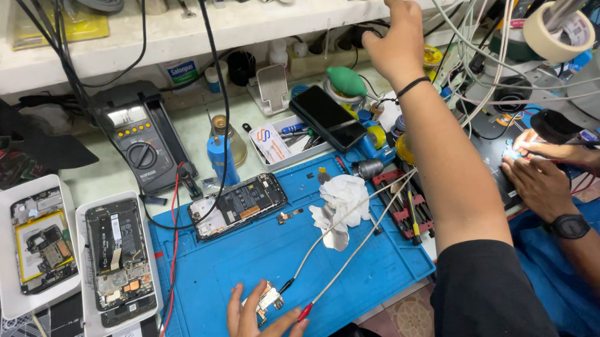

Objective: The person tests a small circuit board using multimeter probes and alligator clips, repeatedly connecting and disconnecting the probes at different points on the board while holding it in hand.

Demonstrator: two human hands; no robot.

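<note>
Here, left hand (262, 317): fingers pinched on a small circuit board (269, 300), low on the blue mat (263, 246).
Right hand (395, 42): raised to the shelf (175, 33) edge, grip apparently closed on nothing visible; fingertips hidden.
Nearby: opened phone (238, 205), crumpled tissue (341, 199), red-tipped probe (305, 312).
Co-worker's hands (540, 180): at right, apart.

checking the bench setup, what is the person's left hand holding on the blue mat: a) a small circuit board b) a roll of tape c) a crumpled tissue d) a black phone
a: the left hand grips a small circuit board at the near edge of the blue mat, with the black and red clip leads beside it, while the right hand reaches to the shelf.
</note>
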